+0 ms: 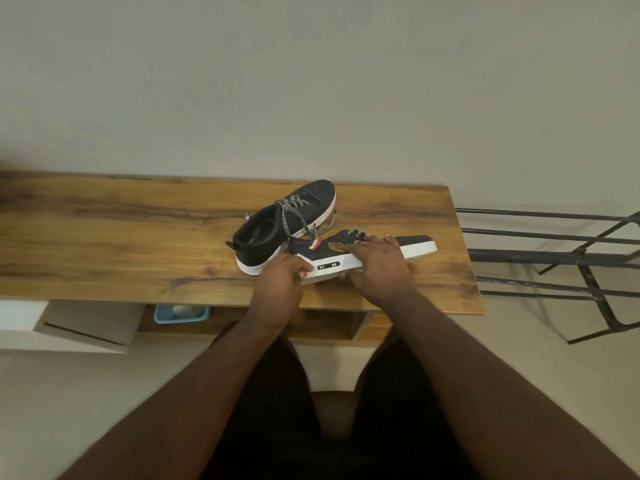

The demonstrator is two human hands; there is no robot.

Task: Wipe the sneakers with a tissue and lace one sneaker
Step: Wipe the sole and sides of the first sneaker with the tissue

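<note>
Two dark navy sneakers with white soles lie on the wooden table (138, 237). The far sneaker (287, 220) stands upright, its chequered laces loose, toe pointing away. The near sneaker (408, 242) is tipped on its side, white sole facing me, toe to the right. My right hand (375, 265) grips its middle, fingers over the upper and thumb under the sole. My left hand (280, 282) holds the heel end, with a bit of white at the fingertips by the sole; whether that is tissue I cannot tell.
A black metal rack (571, 258) stands right of the table. Under the table edge sit a blue basket (181, 313) and a white drawer unit (69, 327). A pale wall runs behind the table. My legs are below, close to the front edge.
</note>
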